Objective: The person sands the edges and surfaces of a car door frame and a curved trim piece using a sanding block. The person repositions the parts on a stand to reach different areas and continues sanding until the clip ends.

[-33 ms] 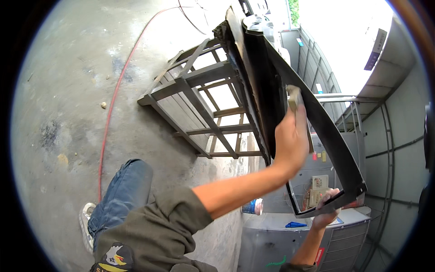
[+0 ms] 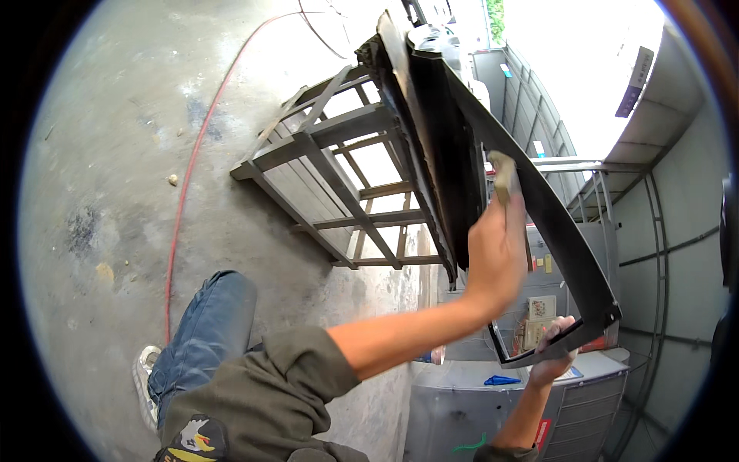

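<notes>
A large black panel with a window-like opening, which looks like a car door (image 2: pixel 556 219), runs from the top middle down to the lower right. My left hand (image 2: pixel 493 254) reaches over to its inner edge. The fingers close around a small tan block (image 2: pixel 503 179), which looks like a sanding block, and it seems to touch the frame's edge. My right hand (image 2: pixel 553 358) grips the lower end of the frame, its fingers wrapped over the bar and pale with dust. My left forearm hides part of the opening.
A slatted rack (image 2: pixel 331 165) stands beside the panel. A red hose (image 2: pixel 182 200) curves over the concrete floor at the left. Below the frame are a grey cabinet (image 2: pixel 462 408) and a blue tool-like object (image 2: pixel 502 380). My bent leg (image 2: pixel 208 327) is at lower left.
My left hand and the block have slid slightly down along the frame. The whole view has shifted a little, and my left forearm now covers more of the container behind it.
</notes>
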`<state>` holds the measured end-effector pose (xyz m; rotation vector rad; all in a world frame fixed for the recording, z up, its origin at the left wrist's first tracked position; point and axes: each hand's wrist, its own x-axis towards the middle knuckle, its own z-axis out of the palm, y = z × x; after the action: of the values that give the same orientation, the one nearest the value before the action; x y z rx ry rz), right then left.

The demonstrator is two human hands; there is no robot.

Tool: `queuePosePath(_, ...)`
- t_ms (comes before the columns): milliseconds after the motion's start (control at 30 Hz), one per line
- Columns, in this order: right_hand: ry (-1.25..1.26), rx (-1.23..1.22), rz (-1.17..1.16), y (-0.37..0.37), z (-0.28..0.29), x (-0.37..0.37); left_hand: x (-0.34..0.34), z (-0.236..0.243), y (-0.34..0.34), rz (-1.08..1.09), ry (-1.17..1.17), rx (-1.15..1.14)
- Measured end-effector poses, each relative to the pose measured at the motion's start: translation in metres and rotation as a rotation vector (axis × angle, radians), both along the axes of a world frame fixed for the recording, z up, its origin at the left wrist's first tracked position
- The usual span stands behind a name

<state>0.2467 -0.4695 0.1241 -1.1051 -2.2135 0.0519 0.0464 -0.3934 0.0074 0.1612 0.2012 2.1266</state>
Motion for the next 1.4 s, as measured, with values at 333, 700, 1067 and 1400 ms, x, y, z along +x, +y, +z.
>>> queuePosePath(333, -0.021, 0.125, -0.052, 0.002, 0.004, -0.009, 0.039, 0.027, -0.084, 0.264, 0.130, 0.233)
queuePosePath(700, -0.216, 0.232, -0.016, 0.013, 0.007, -0.015, 0.082, 0.057, -0.102, 0.512, 0.161, 0.094)
queuePosePath(1067, -0.142, 0.085, 0.021, 0.022, 0.017, -0.008, 0.102, 0.062, -0.108, 0.661, 0.241, 0.098)
queuePosePath(1400, -0.065, 0.051, -0.029, 0.013, 0.008, -0.011, 0.099, 0.028, -0.122, 0.409, 0.280, 0.195)
